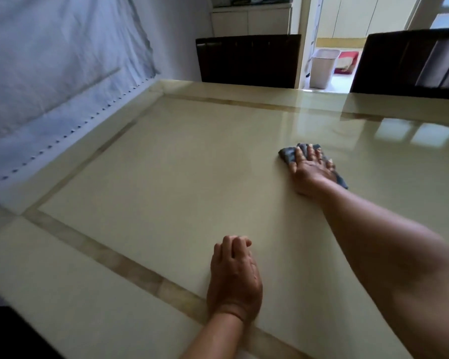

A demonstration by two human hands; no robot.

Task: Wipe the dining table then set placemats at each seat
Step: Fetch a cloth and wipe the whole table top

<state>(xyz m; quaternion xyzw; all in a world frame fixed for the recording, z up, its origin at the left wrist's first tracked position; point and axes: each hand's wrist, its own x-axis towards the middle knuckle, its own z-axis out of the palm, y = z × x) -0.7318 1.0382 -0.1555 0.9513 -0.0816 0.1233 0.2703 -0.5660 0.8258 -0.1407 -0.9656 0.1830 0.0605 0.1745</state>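
Observation:
A glossy cream dining table (166,164) with a tan inlaid border fills most of the view. My right hand (310,168) lies flat with straight fingers on a grey-blue cloth (288,154), pressing it onto the table at the right of centre. Parts of the cloth stick out past my fingertips and by my wrist. My left hand (235,273) rests on the table near the front edge, its fingers curled under and holding nothing. No placemats are in view.
Two dark chairs (246,59) (410,60) stand at the far side of the table. A pale sheet (62,73) covers the wall on the left. Through a doorway behind is a white bin (323,67).

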